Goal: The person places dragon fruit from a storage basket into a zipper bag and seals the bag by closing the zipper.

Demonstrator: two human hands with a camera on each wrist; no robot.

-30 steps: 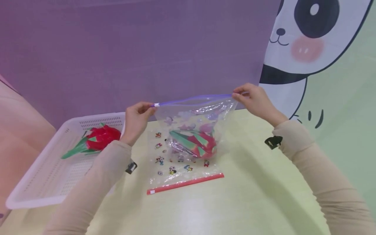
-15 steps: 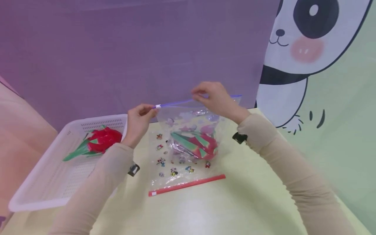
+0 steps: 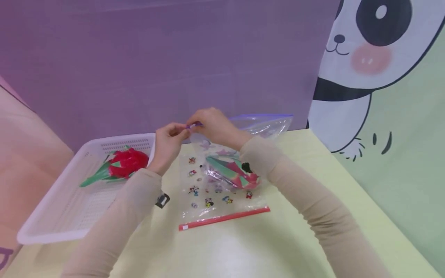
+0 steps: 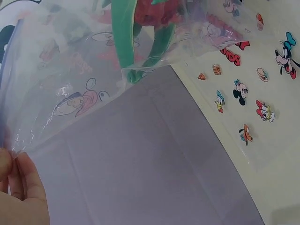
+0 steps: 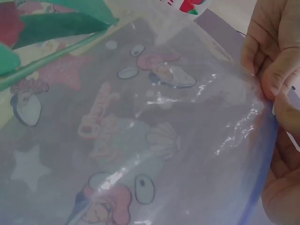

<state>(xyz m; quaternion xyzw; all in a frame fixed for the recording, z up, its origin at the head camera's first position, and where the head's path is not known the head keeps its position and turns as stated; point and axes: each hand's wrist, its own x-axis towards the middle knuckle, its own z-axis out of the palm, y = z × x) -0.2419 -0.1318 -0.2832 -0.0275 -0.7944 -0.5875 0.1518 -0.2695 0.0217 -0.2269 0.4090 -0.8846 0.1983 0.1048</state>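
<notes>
The right hand (image 3: 216,126) has moved leftward along the purple-edged bag (image 3: 220,150) to beside the left hand (image 3: 168,143).

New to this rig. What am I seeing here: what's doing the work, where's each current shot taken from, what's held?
There is no machine here: a person works with two bare hands. The wide picture looks forward and down from the head; the two closer ones are taken from the left and right wrists.

On the table, a white basket at the left holds a red-and-green flower-shaped item. A clear red-edged bag with small cartoon prints lies in front of the person.

The left grip pinches a corner of a clear purple-edged bag; the right grip pinches its edge close beside. Through the plastic you see another flower-shaped item inside.
</notes>
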